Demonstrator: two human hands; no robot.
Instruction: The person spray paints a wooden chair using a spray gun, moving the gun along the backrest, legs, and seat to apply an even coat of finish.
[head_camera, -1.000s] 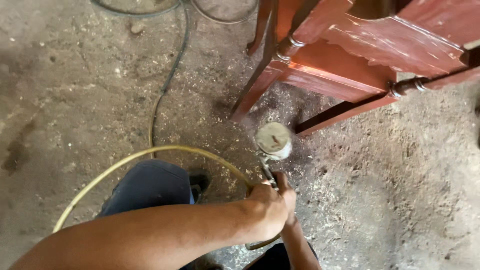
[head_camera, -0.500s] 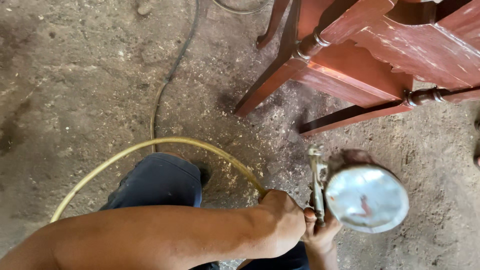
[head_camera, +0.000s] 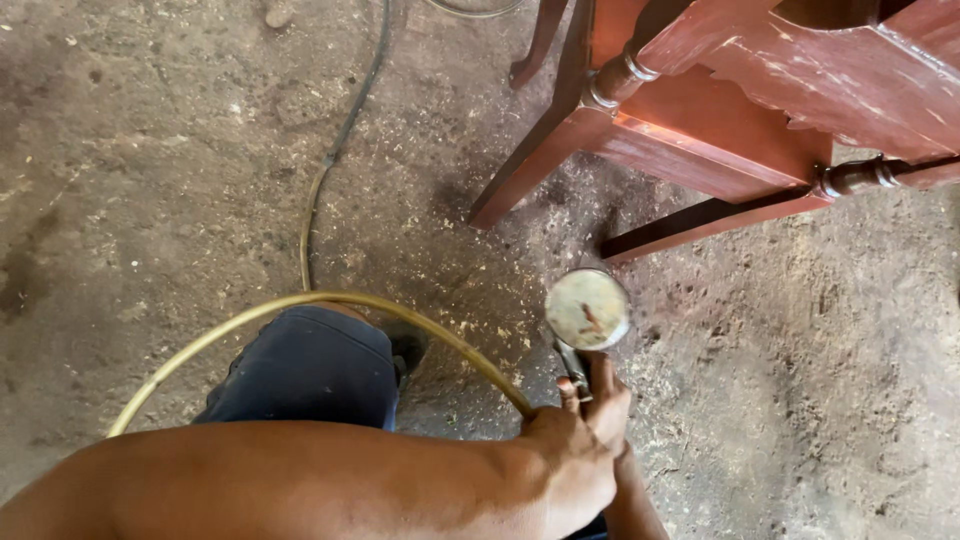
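I hold a spray gun (head_camera: 574, 362) low over the dirt floor; its round pale cup lid (head_camera: 587, 308) faces up, smeared with red. My left hand (head_camera: 562, 462), reaching across from the left, is closed where the yellow hose (head_camera: 300, 302) meets the gun's handle. My right hand (head_camera: 608, 402) comes up from below and grips the handle, mostly hidden under the left hand. The gun sits just in front of a red-brown varnished wooden chair (head_camera: 720, 130), close to its lower rail (head_camera: 700, 218).
My knee in dark blue trousers (head_camera: 310, 365) and a dark shoe (head_camera: 408, 345) are below the hose loop. A dark cable (head_camera: 350, 110) runs up the dusty, sawdust-strewn floor (head_camera: 150, 170). Another chair leg (head_camera: 540, 40) stands at the top.
The spray gun's cup, which was large and off to the right half a second ago, has swung back left and away from the camera. Both hands stay on the gun.
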